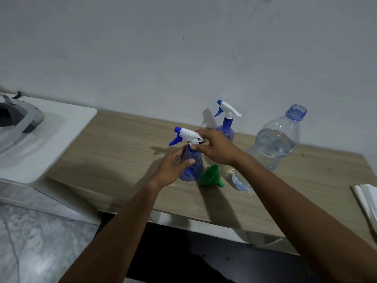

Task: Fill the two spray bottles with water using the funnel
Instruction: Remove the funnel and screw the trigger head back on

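A clear blue spray bottle (193,166) stands near the middle of the wooden table (114,152). My left hand (173,166) grips its body from the left. My right hand (216,148) pinches the collar under its white and blue trigger head (185,134). A second spray bottle (226,123) stands behind, by the wall, with its head on. A green funnel (211,175) lies on its side just right of the held bottle. A large clear water bottle (275,144), uncapped and partly full, stands at the right, partly behind my right forearm.
A grey clothes iron (18,117) lies on a white board (51,135) at the left. A stack of white sheets (367,201) sits at the table's right edge. The wall runs close behind the bottles. Tiled floor shows at lower left.
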{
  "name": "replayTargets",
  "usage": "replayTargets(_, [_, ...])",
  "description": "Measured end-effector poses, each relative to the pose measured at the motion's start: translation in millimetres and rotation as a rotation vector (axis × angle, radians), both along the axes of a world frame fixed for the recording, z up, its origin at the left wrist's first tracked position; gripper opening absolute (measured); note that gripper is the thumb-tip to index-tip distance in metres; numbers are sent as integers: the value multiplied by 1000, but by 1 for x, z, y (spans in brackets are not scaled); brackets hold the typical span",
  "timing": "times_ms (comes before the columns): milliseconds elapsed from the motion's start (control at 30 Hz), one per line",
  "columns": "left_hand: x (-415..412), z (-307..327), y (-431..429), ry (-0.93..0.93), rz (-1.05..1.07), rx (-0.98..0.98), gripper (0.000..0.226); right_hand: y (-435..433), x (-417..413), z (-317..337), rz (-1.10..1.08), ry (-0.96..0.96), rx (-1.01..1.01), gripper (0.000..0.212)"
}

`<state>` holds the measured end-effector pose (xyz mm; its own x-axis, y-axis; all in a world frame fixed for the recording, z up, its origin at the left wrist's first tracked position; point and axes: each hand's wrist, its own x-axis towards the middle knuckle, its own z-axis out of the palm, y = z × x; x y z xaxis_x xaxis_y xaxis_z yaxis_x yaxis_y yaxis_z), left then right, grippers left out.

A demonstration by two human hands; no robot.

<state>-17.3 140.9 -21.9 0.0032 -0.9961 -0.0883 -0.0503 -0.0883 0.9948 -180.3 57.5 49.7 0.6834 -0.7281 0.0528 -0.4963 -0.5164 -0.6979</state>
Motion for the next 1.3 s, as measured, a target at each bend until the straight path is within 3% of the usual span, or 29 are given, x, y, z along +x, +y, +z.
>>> replayTargets(467, [0,-5,-2,-16,26,9,42,8,11,-2,-4,152,-296,17])
replayTargets(800, [-3,1,2,15,22,5,45,9,1,-12,-91,0,-147,24])
replayTargets(967, [-4,4,3,18,19,20,48,4,-10,-8,-19,-38,60,25])
replayTargets(1300, [-4,4,3,-9,29,29,49,3,-4,-24,-149,-127,55,24])
